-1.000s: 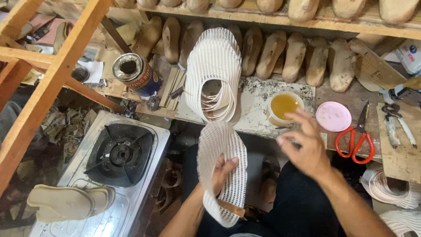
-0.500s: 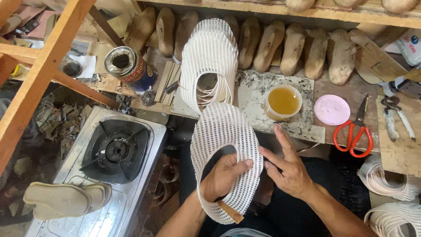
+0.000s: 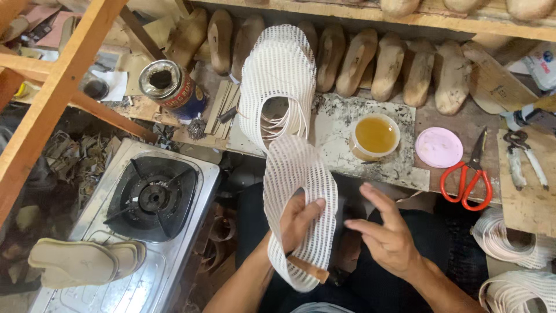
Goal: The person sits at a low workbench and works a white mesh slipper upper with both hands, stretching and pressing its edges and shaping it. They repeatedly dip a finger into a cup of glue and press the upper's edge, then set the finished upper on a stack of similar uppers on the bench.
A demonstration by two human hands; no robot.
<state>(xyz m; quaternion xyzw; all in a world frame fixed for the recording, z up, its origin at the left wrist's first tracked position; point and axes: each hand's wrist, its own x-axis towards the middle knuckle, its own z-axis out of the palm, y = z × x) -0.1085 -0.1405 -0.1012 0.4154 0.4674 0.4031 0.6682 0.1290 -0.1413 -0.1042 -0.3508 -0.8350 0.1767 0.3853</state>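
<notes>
Starting on the far left there's a pair of flat soles [image 3: 87,264] parked on the edge of the gas stove [image 3: 152,197], well apart from the work, with a glue tin [image 3: 172,88] up behind. The left hand [image 3: 298,223] has the white mesh strip [image 3: 301,191] over the lap, fingers [image 3: 310,210] curled round its edge and gripping it, plus what looks like a small wooden handle [image 3: 308,270] poking out below. I'd say keep that grip snug so the weave lies flat and doesn't twist. The right hand [image 3: 385,235] hovers just beside it, spread wide and holding nothing. The bowl of amber liquid [image 3: 375,136] sits near on the tabletop [image 3: 370,168], so watch the elbows; red scissors [image 3: 468,178] lie further right.
</notes>
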